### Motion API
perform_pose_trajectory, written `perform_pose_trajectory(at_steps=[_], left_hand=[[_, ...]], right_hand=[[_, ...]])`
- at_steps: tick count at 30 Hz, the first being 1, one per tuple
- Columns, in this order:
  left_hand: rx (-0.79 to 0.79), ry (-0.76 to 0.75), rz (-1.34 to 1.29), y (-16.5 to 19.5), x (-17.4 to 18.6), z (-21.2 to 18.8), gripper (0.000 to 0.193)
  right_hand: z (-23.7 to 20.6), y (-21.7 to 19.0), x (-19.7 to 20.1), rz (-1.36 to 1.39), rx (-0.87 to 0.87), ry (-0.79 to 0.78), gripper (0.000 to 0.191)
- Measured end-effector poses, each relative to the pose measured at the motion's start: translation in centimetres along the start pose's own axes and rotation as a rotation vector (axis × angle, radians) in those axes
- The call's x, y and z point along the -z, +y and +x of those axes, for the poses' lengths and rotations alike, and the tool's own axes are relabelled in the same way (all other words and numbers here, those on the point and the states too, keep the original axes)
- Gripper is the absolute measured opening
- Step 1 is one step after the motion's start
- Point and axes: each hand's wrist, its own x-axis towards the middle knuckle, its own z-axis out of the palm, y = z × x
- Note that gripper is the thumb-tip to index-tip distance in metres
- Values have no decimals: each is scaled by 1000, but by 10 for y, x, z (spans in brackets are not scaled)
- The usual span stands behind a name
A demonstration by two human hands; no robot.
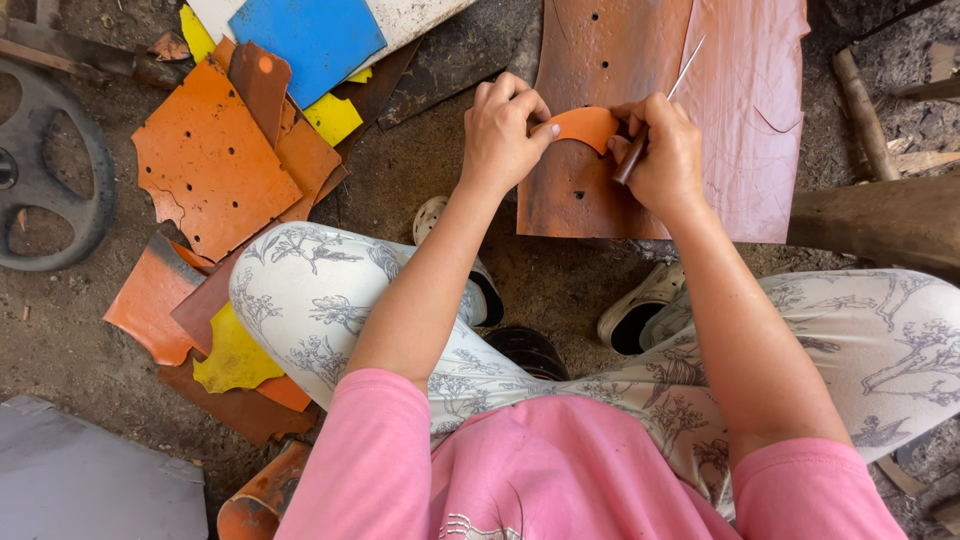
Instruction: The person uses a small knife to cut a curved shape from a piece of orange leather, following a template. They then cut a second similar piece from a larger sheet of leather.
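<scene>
My left hand (503, 131) pinches the left end of a small curved orange leather piece (585, 125). My right hand (660, 152) grips the other end of that piece together with a thin awl-like tool (640, 152) that has a dark wooden handle and a metal point sticking up to the right. Both hands hover over a large reddish-brown leather sheet (745, 120) with several punched holes, spread on the ground in front of my knees.
A heap of leather offcuts lies at the left: orange (205, 160), yellow (235, 355), blue (305, 35), brown. A dark wheel (40, 165) rests far left, a grey board (90, 480) at bottom left, wooden pieces (870, 215) at the right. My feet wear pale shoes (640, 305).
</scene>
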Motion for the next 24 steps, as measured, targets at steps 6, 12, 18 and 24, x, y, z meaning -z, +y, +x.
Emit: perform_pose_trajectory(at_steps=[6, 12, 18, 24], left_hand=[[11, 4, -14, 0, -1, 0, 18], [30, 22, 12, 0, -5, 2, 17], [110, -9, 39, 1, 5, 5, 33], [248, -96, 23, -5, 16, 4, 33]], right_hand=[[-2, 4, -4, 5, 38, 24, 41], [-2, 3, -9, -31, 17, 61, 41], [3, 0, -12, -70, 54, 29, 46], [8, -5, -19, -19, -1, 10, 46]])
